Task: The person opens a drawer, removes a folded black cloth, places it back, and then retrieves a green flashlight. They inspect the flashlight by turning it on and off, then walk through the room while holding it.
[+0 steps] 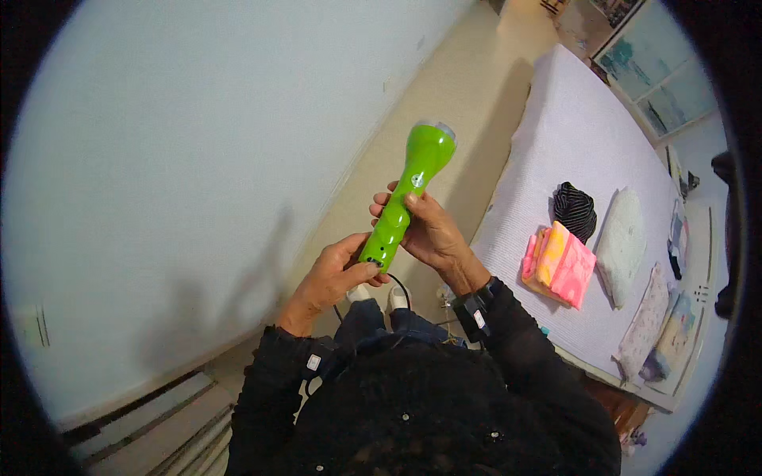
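Note:
A bright green flashlight (pixel 390 224) with a clear lens end is held up in front of me, tilted with its wide head away and to the right. My right hand (pixel 432 230) wraps round the middle of its handle, the thumb lying just below a round silver switch. At the tail end, my left hand (pixel 333 274) grips the flashlight, its thumb by a small dark slot or port. A dark cord shows just below the tail; whether it joins the flashlight I cannot tell.
On the right stands a bed (pixel 548 159) with a pale lilac cover. A folded pink and yellow blanket (pixel 559 266), a black striped cloth (pixel 575 210) and several pillows (pixel 623 246) lie on it. A pale wall (pixel 175 159) runs along the left, above a slatted rack (pixel 171 424).

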### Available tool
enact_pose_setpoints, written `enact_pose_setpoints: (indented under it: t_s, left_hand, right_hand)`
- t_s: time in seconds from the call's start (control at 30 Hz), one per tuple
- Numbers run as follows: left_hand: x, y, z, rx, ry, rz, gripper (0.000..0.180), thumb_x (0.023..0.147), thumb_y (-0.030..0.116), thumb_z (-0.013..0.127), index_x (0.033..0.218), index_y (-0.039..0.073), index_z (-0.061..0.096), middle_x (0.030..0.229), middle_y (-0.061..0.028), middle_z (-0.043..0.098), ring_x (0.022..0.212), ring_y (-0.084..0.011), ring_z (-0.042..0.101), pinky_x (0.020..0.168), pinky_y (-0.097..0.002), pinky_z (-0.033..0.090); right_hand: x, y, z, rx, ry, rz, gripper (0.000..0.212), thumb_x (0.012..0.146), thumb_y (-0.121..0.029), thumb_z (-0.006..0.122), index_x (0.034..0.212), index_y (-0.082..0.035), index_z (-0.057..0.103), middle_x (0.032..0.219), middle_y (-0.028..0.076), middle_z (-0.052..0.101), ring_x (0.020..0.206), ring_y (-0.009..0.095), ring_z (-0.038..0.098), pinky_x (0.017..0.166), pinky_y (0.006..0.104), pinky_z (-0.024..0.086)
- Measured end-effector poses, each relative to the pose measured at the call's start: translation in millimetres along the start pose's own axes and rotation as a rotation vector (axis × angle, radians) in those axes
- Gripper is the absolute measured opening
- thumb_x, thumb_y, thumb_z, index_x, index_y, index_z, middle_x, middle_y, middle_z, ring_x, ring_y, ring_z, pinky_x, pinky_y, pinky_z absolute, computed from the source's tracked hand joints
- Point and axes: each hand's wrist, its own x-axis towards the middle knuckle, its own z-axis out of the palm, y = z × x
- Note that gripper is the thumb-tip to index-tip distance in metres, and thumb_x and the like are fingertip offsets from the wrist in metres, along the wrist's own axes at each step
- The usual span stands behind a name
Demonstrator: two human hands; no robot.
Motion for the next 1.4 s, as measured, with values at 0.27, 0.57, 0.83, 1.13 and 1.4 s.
enact_pose_setpoints:
  t_s: [0.27, 0.57, 0.83, 1.13, 1.4]
  left_hand:
    - [82.7, 33.3, -40.4, 0.057, -0.163, -0.079, 0.033, 0.088, 0.014, 0.061, 0.116, -0.003, 0.053, 0.100, -0.0103, 0.062, 0.084, -0.0174, 0.065, 0.069, -0.0276, 0.055]
    - [184.7, 55.8, -32.3, 0.411, -0.267, 0.150, 0.015, 0.082, 0.002, 0.066, 0.097, 0.002, 0.061, 0.083, -0.0014, 0.059, 0.072, -0.0062, 0.054, 0.064, -0.0224, 0.046]
    - [332.3, 71.2, 10.1, 0.472, -0.384, 0.027, 0.006, 0.085, 0.001, 0.064, 0.090, 0.001, 0.060, 0.081, -0.0028, 0.061, 0.072, -0.0099, 0.060, 0.066, -0.0245, 0.051]
    - [462.5, 95.2, 42.5, 0.524, -0.579, -0.043, 0.008, 0.086, 0.005, 0.066, 0.089, 0.002, 0.059, 0.077, -0.0012, 0.060, 0.070, -0.0095, 0.058, 0.064, -0.0248, 0.048]
    - [612.2, 112.3, 43.7, 0.660, -0.737, 0.072, 0.013, 0.086, 0.012, 0.066, 0.085, 0.002, 0.057, 0.068, -0.0048, 0.056, 0.061, -0.0115, 0.052, 0.056, -0.0289, 0.043]
  right_hand:
    - [42.7, -31.3, 6.7, -0.061, 0.309, -0.224, 0.040, 0.090, -0.024, 0.064, 0.119, -0.005, 0.045, 0.101, 0.010, 0.057, 0.095, 0.023, 0.060, 0.086, 0.0395, 0.051]
    - [71.8, -83.5, -22.6, -0.051, 0.500, -0.444, 0.035, 0.093, -0.024, 0.060, 0.120, -0.008, 0.045, 0.095, 0.009, 0.055, 0.087, 0.020, 0.058, 0.077, 0.0368, 0.052]
    - [114.0, -176.8, -112.3, -0.083, 0.557, -0.337, 0.033, 0.091, -0.018, 0.062, 0.114, -0.005, 0.042, 0.097, 0.009, 0.055, 0.081, 0.018, 0.060, 0.070, 0.0337, 0.056]
    - [154.0, -254.9, -182.6, -0.162, 0.653, -0.265, 0.031, 0.089, -0.023, 0.065, 0.108, -0.003, 0.051, 0.088, 0.006, 0.058, 0.074, 0.015, 0.059, 0.062, 0.0298, 0.051]
    - [212.8, -337.9, -238.1, -0.047, 0.718, -0.314, 0.025, 0.092, -0.020, 0.062, 0.108, -0.005, 0.049, 0.088, 0.006, 0.057, 0.074, 0.016, 0.060, 0.060, 0.0309, 0.052]
